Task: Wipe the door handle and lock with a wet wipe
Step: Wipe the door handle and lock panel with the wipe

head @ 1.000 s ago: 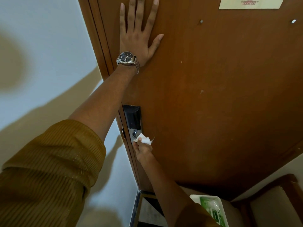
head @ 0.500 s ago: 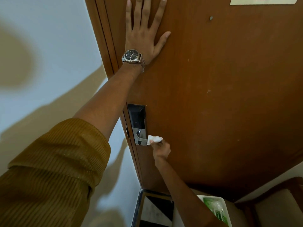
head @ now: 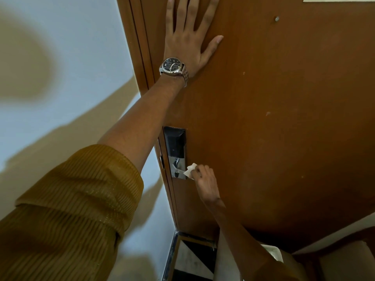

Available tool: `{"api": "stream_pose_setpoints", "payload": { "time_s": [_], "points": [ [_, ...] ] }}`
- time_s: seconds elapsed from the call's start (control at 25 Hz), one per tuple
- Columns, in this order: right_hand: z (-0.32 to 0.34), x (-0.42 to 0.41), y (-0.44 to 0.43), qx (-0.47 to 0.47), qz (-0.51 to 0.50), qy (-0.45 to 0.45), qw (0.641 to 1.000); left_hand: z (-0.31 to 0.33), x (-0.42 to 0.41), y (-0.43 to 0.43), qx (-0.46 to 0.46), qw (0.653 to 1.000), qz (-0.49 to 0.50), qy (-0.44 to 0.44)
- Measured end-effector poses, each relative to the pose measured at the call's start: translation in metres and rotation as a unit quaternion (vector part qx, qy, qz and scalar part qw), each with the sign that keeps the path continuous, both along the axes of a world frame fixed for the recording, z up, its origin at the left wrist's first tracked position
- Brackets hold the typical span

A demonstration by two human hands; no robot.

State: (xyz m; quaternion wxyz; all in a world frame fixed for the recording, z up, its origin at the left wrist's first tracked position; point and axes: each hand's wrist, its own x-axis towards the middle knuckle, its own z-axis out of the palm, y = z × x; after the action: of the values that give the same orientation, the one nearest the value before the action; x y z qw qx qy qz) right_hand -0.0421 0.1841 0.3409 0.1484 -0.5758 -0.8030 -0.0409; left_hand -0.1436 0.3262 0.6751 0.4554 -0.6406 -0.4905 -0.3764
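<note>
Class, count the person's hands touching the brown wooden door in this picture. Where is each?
1: the left hand lies flat, high on the brown wooden door. The right hand holds a white wet wipe at the silver lock plate.

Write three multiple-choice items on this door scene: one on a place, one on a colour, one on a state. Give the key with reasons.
1. Where is the wet wipe?
A. at the lock plate's lower right edge
B. on the floor
C. by the watch

2. What colour is the sleeve?
A. blue
B. mustard
C. white

3. How is the left hand placed?
A. fisted
B. holding the wipe
C. flat on the door

Key: 1 A, the right hand presses it there; 2 B, ribbed mustard fabric; 3 C, fingers spread on wood.
</note>
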Motion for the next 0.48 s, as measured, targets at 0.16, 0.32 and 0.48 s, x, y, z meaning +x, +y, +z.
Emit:
{"api": "stream_pose_setpoints", "payload": {
  "time_s": [0.16,0.32,0.48],
  "points": [
    [-0.002,0.007,0.001,-0.047,0.045,-0.02,0.998,-0.003,0.002,0.002,0.003,1.0,0.003,-0.004],
    [0.005,0.018,0.005,-0.039,0.083,-0.082,0.992,-0.002,0.0,0.0,0.002,1.0,-0.002,-0.002],
    [0.012,0.021,0.016,-0.021,0.103,-0.155,0.982,-0.003,0.002,-0.002,0.001,1.0,-0.006,-0.007]
  ]
}}
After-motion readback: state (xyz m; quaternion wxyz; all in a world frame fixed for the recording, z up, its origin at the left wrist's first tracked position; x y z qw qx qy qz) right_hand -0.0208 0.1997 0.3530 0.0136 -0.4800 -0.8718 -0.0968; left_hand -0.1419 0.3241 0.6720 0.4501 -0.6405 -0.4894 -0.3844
